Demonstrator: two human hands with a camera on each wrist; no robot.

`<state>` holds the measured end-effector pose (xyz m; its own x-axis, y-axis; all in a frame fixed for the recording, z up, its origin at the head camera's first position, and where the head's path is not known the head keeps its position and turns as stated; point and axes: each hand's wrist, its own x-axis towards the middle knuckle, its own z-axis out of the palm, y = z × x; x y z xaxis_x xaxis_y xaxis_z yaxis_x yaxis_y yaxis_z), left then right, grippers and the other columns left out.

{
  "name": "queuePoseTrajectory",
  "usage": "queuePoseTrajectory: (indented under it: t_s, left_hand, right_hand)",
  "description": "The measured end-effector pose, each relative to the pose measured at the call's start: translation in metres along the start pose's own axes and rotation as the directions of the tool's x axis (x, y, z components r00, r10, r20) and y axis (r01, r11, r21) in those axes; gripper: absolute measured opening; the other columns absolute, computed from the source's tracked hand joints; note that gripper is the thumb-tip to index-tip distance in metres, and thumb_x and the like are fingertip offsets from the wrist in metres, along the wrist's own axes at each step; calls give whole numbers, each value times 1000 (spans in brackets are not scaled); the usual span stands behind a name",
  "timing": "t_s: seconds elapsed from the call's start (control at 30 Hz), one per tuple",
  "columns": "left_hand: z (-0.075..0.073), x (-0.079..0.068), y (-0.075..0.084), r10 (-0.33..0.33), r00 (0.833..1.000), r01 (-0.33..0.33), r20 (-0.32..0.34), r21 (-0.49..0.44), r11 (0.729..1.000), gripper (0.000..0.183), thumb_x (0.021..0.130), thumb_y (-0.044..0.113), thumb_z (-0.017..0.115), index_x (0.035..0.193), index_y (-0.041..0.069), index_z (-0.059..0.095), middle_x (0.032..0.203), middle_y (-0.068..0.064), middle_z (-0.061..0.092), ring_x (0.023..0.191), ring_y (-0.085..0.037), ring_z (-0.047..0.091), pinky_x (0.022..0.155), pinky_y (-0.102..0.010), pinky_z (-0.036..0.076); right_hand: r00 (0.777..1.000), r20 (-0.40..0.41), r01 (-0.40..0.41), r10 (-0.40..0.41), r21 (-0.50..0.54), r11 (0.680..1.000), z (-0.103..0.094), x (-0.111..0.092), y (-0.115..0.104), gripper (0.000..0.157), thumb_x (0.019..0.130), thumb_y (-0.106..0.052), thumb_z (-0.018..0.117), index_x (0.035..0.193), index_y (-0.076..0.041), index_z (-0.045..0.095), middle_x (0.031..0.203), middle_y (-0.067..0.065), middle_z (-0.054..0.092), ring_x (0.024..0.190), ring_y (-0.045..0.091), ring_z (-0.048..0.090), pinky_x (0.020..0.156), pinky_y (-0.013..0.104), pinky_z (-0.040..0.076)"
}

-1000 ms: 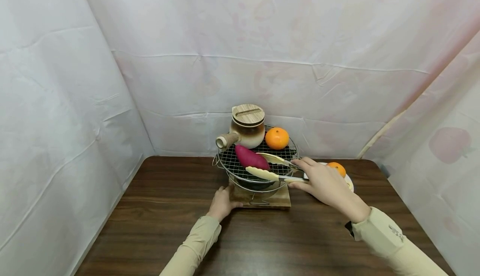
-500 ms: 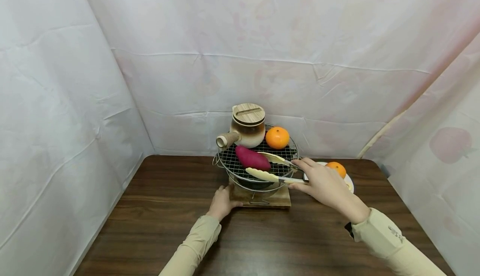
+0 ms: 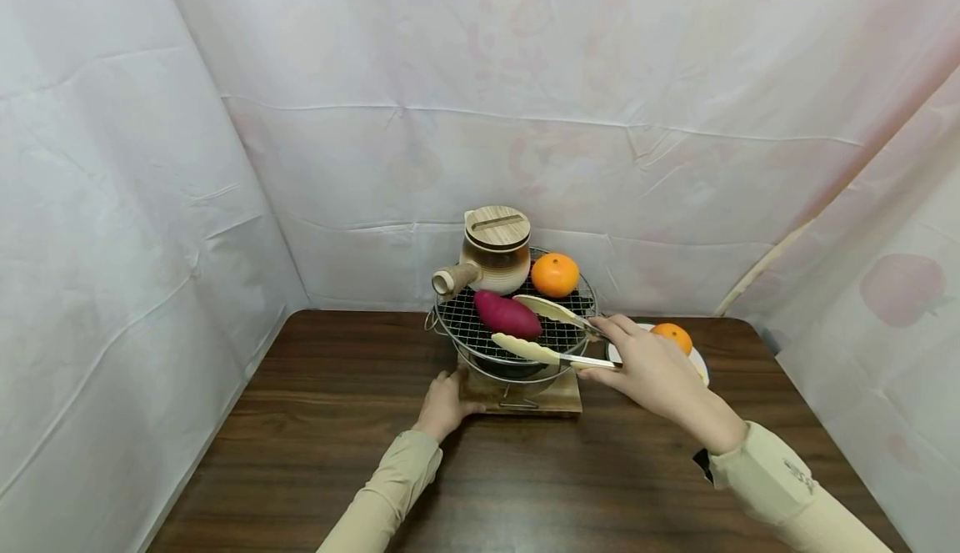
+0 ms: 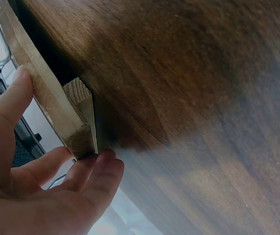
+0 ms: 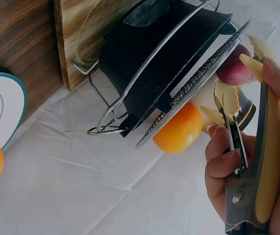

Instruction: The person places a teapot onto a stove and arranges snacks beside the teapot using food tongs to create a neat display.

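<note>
The sweet potato [image 3: 507, 315] lies left of the right hand [image 3: 649, 369], gripping tongs [image 3: 527, 349]. The left hand [image 3: 444, 407] grasps the wooden base [image 3: 557, 399].

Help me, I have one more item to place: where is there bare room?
Bare table lies left of the left hand and in front of the wooden base, between the sleeves. It is crowded on the grill rack, with pot, purple sweet potato, orange and tongs, and around the right hand, by the plate.
</note>
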<state>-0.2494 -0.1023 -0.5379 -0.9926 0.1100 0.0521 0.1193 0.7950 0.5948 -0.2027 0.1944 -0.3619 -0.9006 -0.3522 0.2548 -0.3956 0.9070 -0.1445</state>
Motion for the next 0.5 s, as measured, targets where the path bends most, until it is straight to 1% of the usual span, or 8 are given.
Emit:
queuePoseTrajectory:
  t_s: [0.2, 0.4, 0.5]
  left_hand:
    - [0, 0, 1, -3, 1000, 3, 0, 0, 1000, 81, 68, 33, 86, 136, 2, 53, 120, -28, 58, 110, -48, 57, 93, -53, 50]
    - [-1, 0, 1, 0, 1000, 0, 1, 5, 1000, 83, 68, 33, 86, 137, 2, 51, 119, -28, 58, 110, -48, 57, 92, -53, 51]
    - [-1, 0, 0, 2, 1000, -2, 3, 16, 1000, 84, 68, 33, 86, 138, 2, 51, 119, -28, 57, 109, -48, 57, 92, -53, 51]
  right_hand:
    - [998, -51, -35, 34, -8, 999, -5, -4, 3, 77, 78, -58, 71, 137, -13, 52, 131, 6, 59, 93, 26, 68, 59, 40, 52]
    - [992, -98, -81, 81, 11, 997, -10, -10, 8, 75, 80, -60, 67, 137, -14, 52, 129, 8, 60, 91, 30, 67, 57, 45, 51]
    - [988, -121, -97, 100, 27, 995, -11, -12, 12, 74, 81, -62, 65, 137, -17, 51, 125, 6, 61, 84, 26, 67, 56, 45, 51]
